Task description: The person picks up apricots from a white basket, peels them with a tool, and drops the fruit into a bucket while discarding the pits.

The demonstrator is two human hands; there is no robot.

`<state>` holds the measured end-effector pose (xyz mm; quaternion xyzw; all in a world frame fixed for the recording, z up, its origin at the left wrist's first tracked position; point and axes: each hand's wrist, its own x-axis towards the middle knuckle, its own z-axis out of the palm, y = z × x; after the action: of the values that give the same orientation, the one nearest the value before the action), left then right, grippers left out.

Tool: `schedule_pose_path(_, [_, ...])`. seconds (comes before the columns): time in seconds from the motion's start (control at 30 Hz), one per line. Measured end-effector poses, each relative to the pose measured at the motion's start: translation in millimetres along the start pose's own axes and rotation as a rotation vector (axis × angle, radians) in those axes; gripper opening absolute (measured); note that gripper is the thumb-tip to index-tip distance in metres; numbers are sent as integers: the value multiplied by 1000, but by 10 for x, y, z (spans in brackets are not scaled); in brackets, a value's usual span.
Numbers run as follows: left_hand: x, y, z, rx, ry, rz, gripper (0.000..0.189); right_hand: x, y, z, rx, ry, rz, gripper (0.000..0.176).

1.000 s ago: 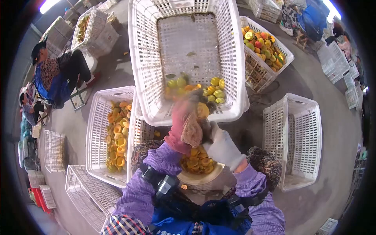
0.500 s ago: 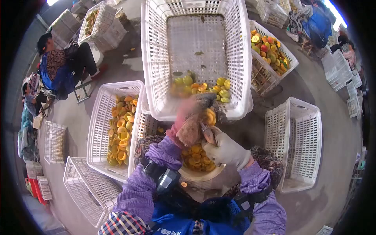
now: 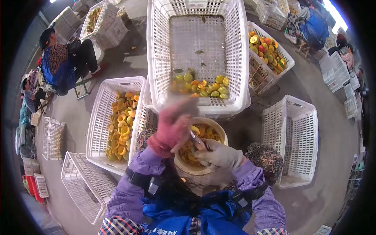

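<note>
My left hand (image 3: 174,127), in a pink glove, is raised over the near side of the white crate of fruit (image 3: 150,74). Its fingers are blurred by motion but look spread, with nothing visible in them. In a whitish glove, my right hand (image 3: 219,154) grips a small knife (image 3: 199,143), the blade pointing up and left. Below both hands stands a round cream tub (image 3: 222,135) holding cut yellow-orange fruit pieces (image 3: 207,131). Whole green-yellow fruits (image 3: 215,91) and some orange ones lie at the near end of the crate.
A crate of hollowed fruit halves (image 3: 94,137) stands at left, with another crate (image 3: 80,184) tilted below it. Mixed cut fruit (image 3: 268,53) fills a crate at upper right. Another white crate (image 3: 291,178) stands at right. A seated person (image 3: 58,64) is at far left.
My left hand has moved left, away from the knife, and the fruit piece it held is no longer in it. My right hand has shifted slightly left with the knife; the tub shows more fully.
</note>
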<state>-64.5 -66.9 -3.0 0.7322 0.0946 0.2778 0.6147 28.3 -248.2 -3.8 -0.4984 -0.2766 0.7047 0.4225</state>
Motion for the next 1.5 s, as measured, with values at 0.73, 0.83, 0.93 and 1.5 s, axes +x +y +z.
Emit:
schedule_pose_path(0.73, [1739,-2003,584,949,-514,-249,41,-108,872,-146,-1378,653,-207,29])
schedule_pose_path(0.83, [1799,-2204,742,1224,-732,-54,40,-279,724,-106,-1237,673,-182,30])
schedule_pose_path(0.93, [1808,-2372,504,991,-754,96,37,-328,682,-229,-1396,683,-223,27])
schedule_pose_path(1.5, [489,-390,165,-362,-234,-227,46,4,-77,-201,-1012,1102,-564,23])
